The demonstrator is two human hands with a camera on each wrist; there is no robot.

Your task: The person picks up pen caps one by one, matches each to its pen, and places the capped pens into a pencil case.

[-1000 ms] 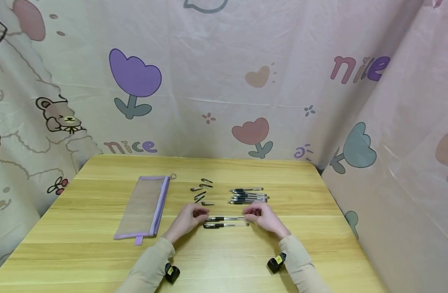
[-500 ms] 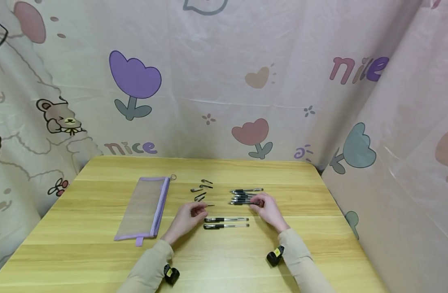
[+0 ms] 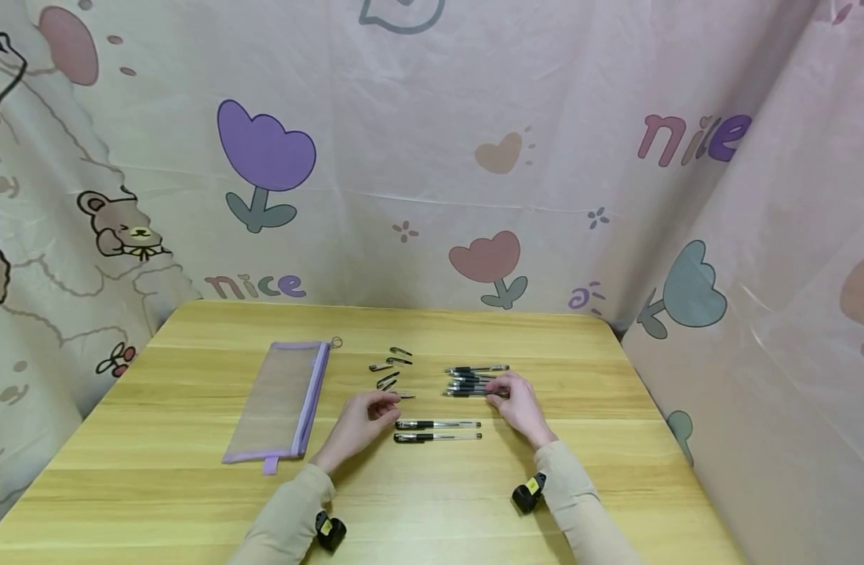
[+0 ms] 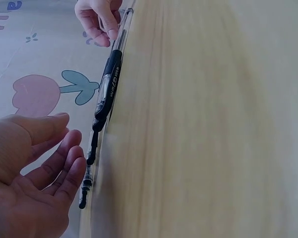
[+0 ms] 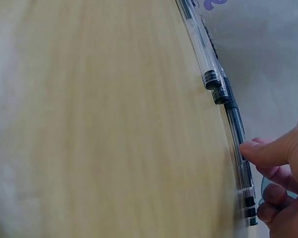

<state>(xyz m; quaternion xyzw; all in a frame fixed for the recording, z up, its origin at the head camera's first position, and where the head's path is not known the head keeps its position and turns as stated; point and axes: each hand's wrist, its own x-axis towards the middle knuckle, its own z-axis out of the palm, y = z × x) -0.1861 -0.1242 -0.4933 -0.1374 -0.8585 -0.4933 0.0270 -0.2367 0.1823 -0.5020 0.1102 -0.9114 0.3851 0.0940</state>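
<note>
My right hand is at the right ends of a bunch of uncapped black gel pens, its thumb and fingers pinching the barrel of the nearest pen. My left hand hovers with loosely bent fingers beside a small black pen cap; in the left wrist view a gap shows between thumb and fingers. Several more black caps lie scattered beyond it. In front of both hands, two capped gel pens lie parallel, caps to the left.
A mesh zip pouch with purple edging lies flat to the left of the caps. The wooden table ends at a patterned curtain behind and at the sides.
My right hand has moved from the capped pens up to the uncapped bunch. My left hand has left the farther capped pen and shifted slightly up to the nearest loose cap.
</note>
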